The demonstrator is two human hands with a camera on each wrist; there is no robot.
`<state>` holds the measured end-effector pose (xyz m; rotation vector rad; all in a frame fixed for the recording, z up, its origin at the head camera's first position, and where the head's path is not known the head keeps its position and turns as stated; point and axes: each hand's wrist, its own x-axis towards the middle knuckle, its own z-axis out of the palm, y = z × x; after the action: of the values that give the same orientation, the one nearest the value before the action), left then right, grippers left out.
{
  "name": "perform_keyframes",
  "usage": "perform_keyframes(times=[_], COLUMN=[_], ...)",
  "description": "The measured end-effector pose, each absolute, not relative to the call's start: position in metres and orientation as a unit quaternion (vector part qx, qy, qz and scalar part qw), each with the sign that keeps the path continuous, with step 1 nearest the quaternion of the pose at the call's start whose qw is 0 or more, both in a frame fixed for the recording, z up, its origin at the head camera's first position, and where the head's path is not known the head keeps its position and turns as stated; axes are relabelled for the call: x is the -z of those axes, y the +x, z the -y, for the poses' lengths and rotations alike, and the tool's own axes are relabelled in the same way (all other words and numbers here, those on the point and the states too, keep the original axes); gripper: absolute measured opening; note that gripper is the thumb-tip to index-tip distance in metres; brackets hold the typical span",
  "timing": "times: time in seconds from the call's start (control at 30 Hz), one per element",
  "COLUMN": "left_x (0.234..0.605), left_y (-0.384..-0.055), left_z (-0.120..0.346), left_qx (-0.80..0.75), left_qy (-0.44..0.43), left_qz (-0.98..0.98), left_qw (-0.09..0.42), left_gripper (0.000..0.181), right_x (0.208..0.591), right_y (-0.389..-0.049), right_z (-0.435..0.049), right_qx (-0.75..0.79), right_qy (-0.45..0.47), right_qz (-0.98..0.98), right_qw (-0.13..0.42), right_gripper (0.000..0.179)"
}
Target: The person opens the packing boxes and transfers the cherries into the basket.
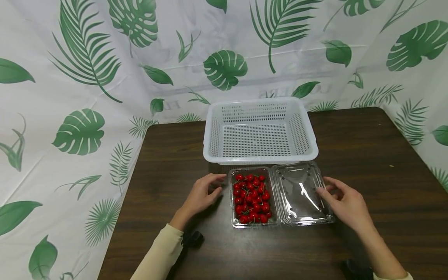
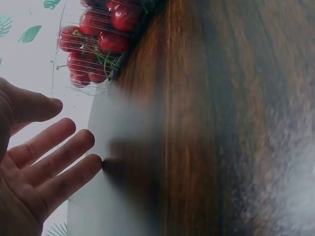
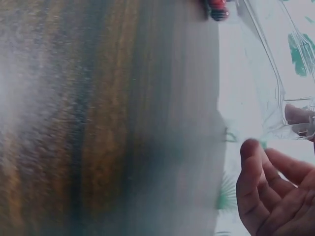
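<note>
A clear plastic clamshell box lies unfolded on the table, its left half filled with red cherries on green stems. Its clear lid is folded out to the right. My right hand pinches the lid's right edge, thumb over the plastic and fingers at its outer side; through the plastic, the thumb shows in the right wrist view. On the other side, my left hand holds nothing, its fingertips close beside the box's left wall. The left wrist view shows its fingers spread, with cherries beyond.
A white perforated plastic basket stands right behind the box. Both rest on a dark wood-grain table. Behind and along the left hangs a white cloth printed with green leaves.
</note>
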<state>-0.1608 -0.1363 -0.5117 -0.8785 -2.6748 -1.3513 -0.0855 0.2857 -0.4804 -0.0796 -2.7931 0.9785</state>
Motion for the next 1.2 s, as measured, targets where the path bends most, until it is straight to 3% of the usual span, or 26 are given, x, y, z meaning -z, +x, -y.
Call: perform_keyframes(times=[0.4,0.57,0.93,1.2], left_x=[0.511,0.511,0.504,0.502], left_y=[-0.155,-0.155,-0.154,-0.156], left_z=[0.141,0.143,0.141,0.139], left_qx=[0.444,0.446,0.429,0.402], left_qy=[-0.285,-0.283,-0.277,-0.273], left_qz=[0.849,0.849,0.859,0.873], left_qw=[0.009,0.014,0.016,0.039], left_gripper=[0.041,0.04,0.038,0.035], right_x=[0.453,0.448,0.456,0.463], right_y=[-0.086,-0.095,-0.12,-0.133], right_z=[-0.262,-0.245,-0.198,-0.174], right_qx=[-0.219,-0.199,-0.175,-0.132], right_qy=[-0.012,0.053,0.271,0.309], right_qz=[0.955,0.949,0.926,0.927], right_qw=[0.197,0.239,0.197,0.166], right_gripper=[0.059,0.06,0.042,0.034])
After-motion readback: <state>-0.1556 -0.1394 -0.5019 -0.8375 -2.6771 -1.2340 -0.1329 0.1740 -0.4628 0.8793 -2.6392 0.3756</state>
